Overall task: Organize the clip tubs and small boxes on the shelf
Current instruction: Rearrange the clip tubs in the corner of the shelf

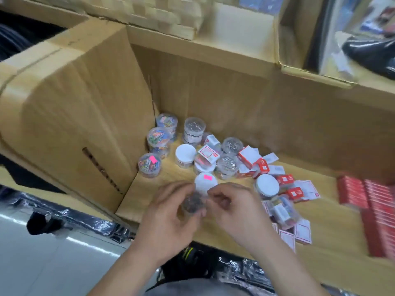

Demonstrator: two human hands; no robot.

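A clear tub of dark clips [193, 205] is held above the shelf's front edge. My left hand [168, 216] curls round its left side, and my right hand [233, 207] pinches its right rim. Just behind stands a white-lidded tub with a pink sticker [205, 180]. Three tubs of coloured clips [159, 138] line the left side. More clear and white-lidded tubs [185, 154] cluster in the middle. Small red and white boxes [252, 159] lie scattered to the right.
A large cardboard carton [70, 99] walls off the shelf [149, 197] on the left. Stacked red boxes [372, 210] fill the right end. A tipped clear pack and loose white boxes [284, 212] lie near the front edge. Another shelf runs above.
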